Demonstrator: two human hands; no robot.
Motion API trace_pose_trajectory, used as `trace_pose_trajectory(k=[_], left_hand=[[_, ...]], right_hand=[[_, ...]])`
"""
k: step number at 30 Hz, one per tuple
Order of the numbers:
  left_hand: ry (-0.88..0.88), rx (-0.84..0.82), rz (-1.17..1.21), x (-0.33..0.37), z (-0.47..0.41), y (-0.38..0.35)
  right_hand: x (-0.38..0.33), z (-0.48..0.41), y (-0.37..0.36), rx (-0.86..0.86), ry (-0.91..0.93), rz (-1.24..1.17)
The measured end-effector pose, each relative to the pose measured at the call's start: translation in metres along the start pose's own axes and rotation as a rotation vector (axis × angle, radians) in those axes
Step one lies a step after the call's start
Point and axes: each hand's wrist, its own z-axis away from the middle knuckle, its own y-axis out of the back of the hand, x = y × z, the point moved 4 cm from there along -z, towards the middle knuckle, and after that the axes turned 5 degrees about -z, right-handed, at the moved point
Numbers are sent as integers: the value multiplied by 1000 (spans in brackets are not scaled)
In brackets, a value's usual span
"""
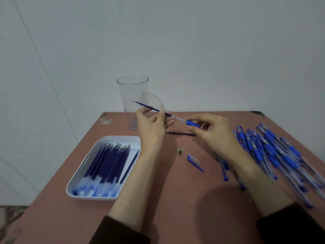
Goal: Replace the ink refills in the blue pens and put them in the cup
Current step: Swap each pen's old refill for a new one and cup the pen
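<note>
My left hand pinches a blue ink refill whose tip points up and left, in front of the clear plastic cup. The refill's rear end sits in a blue pen barrel that my right hand holds by its rubber grip. Another refill lies flat on the table under my hands. A blue pen cap lies nearer me. The cup stands upright at the table's far edge, with no pens in it.
A white tray holding several blue refills sits at the left. A pile of blue pens covers the right side of the reddish table. A small metal pen tip lies mid-table. The wall is right behind the table.
</note>
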Motion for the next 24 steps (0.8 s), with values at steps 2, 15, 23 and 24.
trace_pose_trajectory(k=[2,15,23,24], left_hand=[[4,-4,3,-1,-1,0],[44,-204,-168,-12,3,-11],[4,-488,-805,-17,8,-9],[4,-558,-906,-19,10,-9]], right_hand=[[-2,0,-1,-14,-9,-26],[-5,1,-8,-16,-122,-279],[-3,-2,4,113,-359,-833],[-3,-2,4,117,-364,-856]])
